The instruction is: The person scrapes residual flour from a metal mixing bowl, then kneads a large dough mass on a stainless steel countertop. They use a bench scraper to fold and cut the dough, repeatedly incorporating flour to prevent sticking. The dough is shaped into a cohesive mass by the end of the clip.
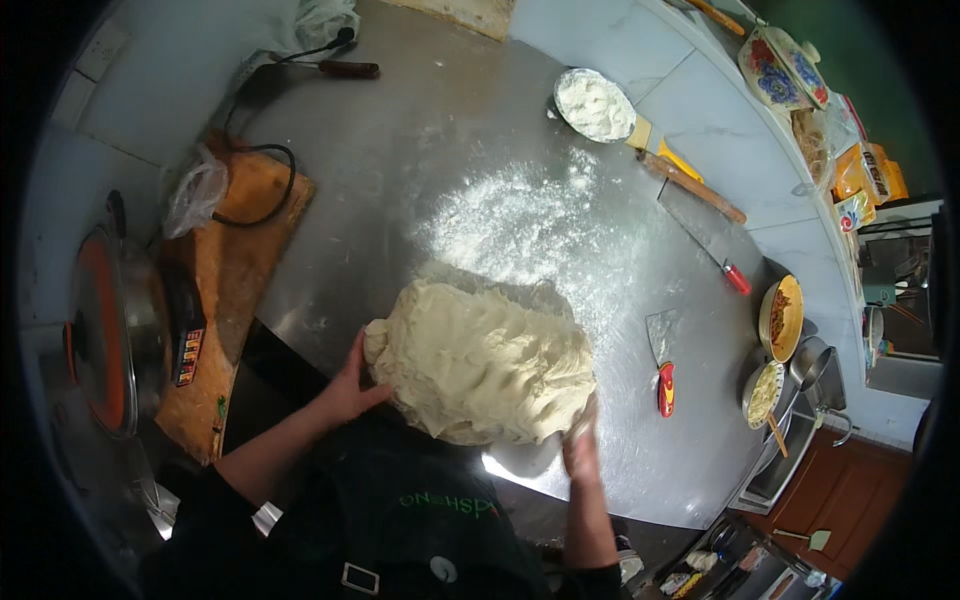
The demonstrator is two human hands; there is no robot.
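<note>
A big, pale, lumpy mass of dough [485, 365] lies at the near side of the metal worktop, in front of my body. My left hand [355, 388] grips its left end, thumb and fingers set against the side. At the lower right end, my right hand [580, 440] presses on the dough, its fingers partly hidden. Just beyond the dough, loose white flour [500, 220] is scattered over the steel.
A bowl of flour [594, 105] stands at the back. To the right are a rolling pin [692, 188], a red-handled scraper [664, 385], a long red-handled blade [735, 276] and bowls of food [780, 318]. A pot [105, 330] and wooden board [245, 240] are at left.
</note>
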